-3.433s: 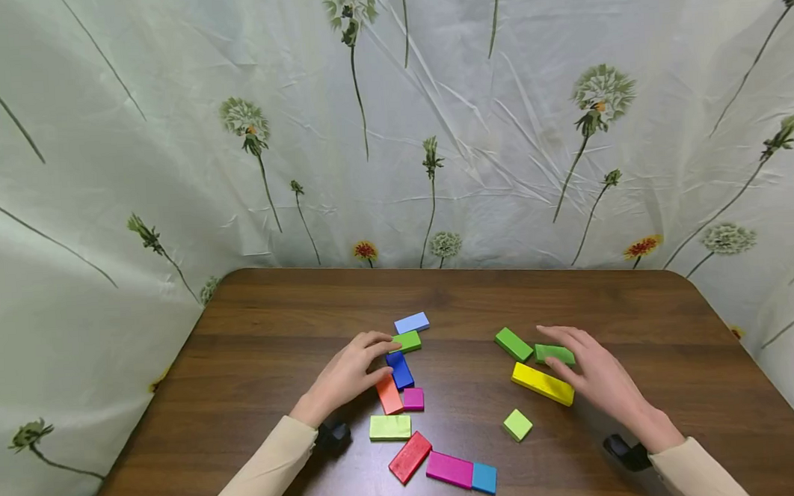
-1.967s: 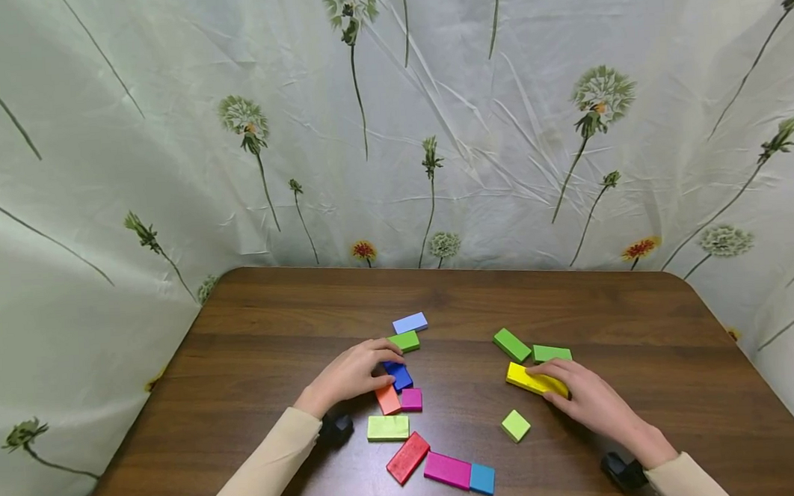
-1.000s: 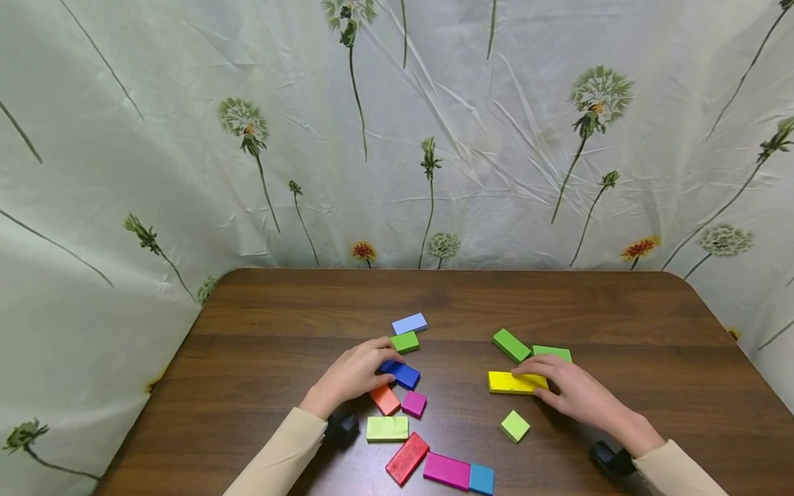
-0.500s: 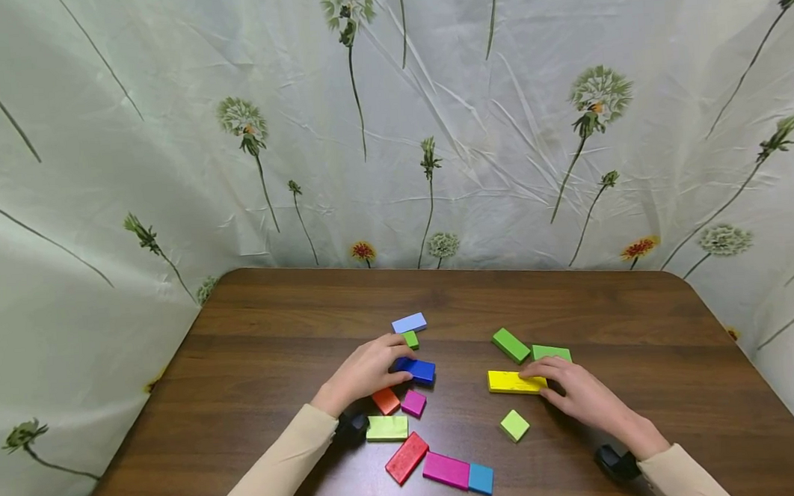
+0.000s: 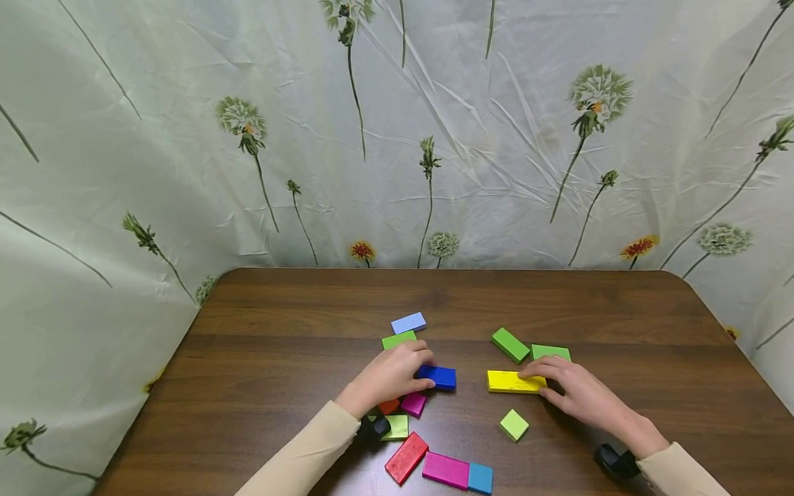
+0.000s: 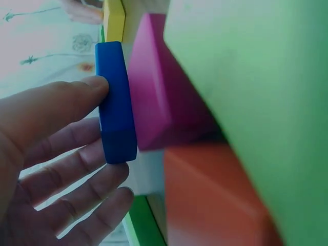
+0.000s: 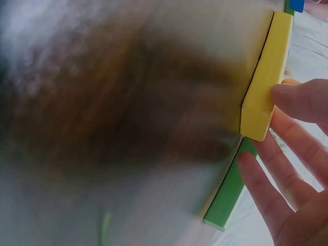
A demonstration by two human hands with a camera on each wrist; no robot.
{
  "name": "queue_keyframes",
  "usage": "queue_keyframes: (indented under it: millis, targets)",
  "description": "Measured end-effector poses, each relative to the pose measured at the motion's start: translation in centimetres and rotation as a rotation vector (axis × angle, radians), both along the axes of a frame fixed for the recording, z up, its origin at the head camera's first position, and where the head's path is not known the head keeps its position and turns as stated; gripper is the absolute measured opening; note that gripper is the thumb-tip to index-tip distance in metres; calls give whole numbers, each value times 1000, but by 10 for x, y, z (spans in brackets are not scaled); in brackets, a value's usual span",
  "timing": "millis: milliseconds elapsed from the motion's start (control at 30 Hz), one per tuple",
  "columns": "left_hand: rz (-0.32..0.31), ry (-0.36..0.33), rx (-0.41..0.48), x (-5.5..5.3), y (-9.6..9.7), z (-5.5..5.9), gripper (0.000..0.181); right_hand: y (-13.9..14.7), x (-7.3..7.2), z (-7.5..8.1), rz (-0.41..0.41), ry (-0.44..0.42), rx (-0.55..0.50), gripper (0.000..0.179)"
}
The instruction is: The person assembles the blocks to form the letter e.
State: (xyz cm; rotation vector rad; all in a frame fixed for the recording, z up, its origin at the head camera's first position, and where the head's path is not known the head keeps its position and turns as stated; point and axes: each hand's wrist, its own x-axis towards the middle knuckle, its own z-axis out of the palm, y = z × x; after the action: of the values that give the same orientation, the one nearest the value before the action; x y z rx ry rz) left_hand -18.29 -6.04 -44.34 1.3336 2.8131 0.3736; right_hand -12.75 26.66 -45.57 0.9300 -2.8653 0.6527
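My left hand [image 5: 388, 373] pinches a blue block [image 5: 443, 378] between thumb and fingers, low over the table. In the left wrist view the thumb lies along one face of that blue block [image 6: 115, 87], beside a magenta block [image 6: 159, 97] and an orange one [image 6: 205, 195]. To the right, my right hand [image 5: 585, 393] grips the right end of a long yellow block [image 5: 505, 381], which lies flat, roughly in line with the blue one. A short gap separates the two blocks. Behind the right fingers sits a green block [image 5: 551, 352], partly covered.
Another green block [image 5: 510, 345] and a lime cube [image 5: 514, 425] lie around the yellow one. Light blue [image 5: 409, 323] and green [image 5: 398, 340] blocks are behind my left hand. Nearer me are lime [image 5: 397, 427], red [image 5: 406, 459], magenta [image 5: 445, 471] and teal [image 5: 480, 478] blocks on the wooden table [image 5: 272, 314].
My right hand took hold of the yellow block, slid it left and straightened it. My left hand gripped the blue block, turned it and moved it right. The orange and small magenta blocks shifted slightly.
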Motion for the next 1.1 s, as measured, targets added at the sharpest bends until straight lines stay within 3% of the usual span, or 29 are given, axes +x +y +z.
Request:
queue_keyframes:
  millis: [233,533,900,1100]
  targets:
    - [-22,13,-43,-2,18,3,26,0,0,1,0,-11,1,34]
    - [-22,-24,-104,-3,41,4,24,0,-1,1,2,-12,-2,33]
    - [-4,-59,-150,-2,47,3,30,0,-3,1,24,10,-39,36]
    - [7,-62,-132,-3,50,1,29,-2,-4,2,20,-43,-27,31]
